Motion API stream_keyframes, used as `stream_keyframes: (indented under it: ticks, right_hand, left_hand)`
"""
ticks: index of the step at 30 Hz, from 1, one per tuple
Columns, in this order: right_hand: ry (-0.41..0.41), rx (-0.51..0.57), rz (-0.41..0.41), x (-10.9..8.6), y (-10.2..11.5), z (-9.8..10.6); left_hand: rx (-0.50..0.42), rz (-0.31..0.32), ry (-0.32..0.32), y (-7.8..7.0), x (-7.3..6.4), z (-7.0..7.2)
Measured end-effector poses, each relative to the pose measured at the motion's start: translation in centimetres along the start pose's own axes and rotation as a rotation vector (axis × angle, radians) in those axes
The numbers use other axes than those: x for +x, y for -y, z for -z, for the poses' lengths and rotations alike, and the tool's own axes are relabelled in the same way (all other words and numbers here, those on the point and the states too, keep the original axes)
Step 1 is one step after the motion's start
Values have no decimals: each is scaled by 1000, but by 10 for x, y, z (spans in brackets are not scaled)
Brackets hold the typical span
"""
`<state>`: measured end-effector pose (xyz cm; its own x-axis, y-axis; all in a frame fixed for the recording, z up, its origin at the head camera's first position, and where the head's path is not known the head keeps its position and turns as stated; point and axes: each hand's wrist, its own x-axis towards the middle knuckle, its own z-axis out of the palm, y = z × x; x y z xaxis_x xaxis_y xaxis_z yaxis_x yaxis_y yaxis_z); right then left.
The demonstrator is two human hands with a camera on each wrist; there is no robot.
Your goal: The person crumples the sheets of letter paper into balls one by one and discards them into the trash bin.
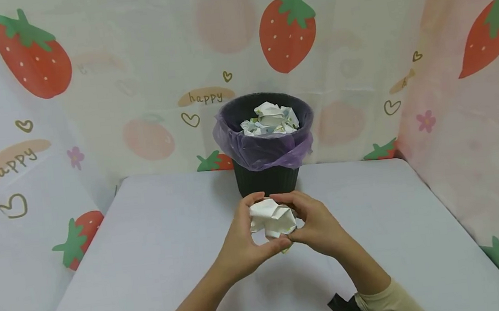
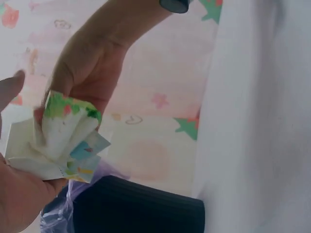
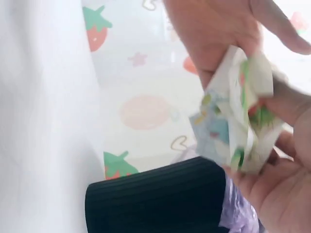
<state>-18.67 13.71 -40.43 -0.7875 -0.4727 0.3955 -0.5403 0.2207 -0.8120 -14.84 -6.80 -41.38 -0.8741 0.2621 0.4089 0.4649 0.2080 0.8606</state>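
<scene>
Both hands hold one crumpled sheet of paper (image 1: 272,218) between them, above the table and in front of the bin. My left hand (image 1: 247,251) grips its left side, fingers bent over the far edge and thumb along the near side. From the right, my right hand (image 1: 322,225) grips it between fingers and thumb. It looks mostly white from the head. The left wrist view shows green, red and blue print on the paper (image 2: 70,131), and the right wrist view shows the same printed paper (image 3: 233,116) folded into creases.
Behind the hands stands a black bin (image 1: 266,178) with a purple bag (image 1: 267,152) folded over its rim. Crumpled papers (image 1: 273,118) lie inside it. A white table (image 1: 170,224) spreads beneath, with strawberry-printed cloth (image 1: 145,80) hanging at the back and sides.
</scene>
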Motion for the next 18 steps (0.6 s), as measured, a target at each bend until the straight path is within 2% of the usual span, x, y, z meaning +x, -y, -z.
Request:
stream_keyframes:
  ticks: [4, 6, 10, 13, 16, 18]
  right_hand:
    - [-174, -131, -45, -1, 2, -8]
    - [-245, -180, -38, -1, 3, -11]
    - [-334, -180, 62, -1, 1, -12]
    - [-384, -127, 171, 0, -1, -11]
    - [-414, -79, 246, 0, -2, -8]
    - [-402, -44, 265, 0, -1, -7]
  left_hand:
    - [42, 24, 45, -3, -2, -8]
    - [57, 37, 43, -5, -2, -9]
    - [-51, 97, 8, -6, 2, -5]
    - [-131, 187, 6, -5, 6, 1]
    - [-163, 271, 75, -4, 8, 7]
    - [-196, 295, 153, -3, 8, 10]
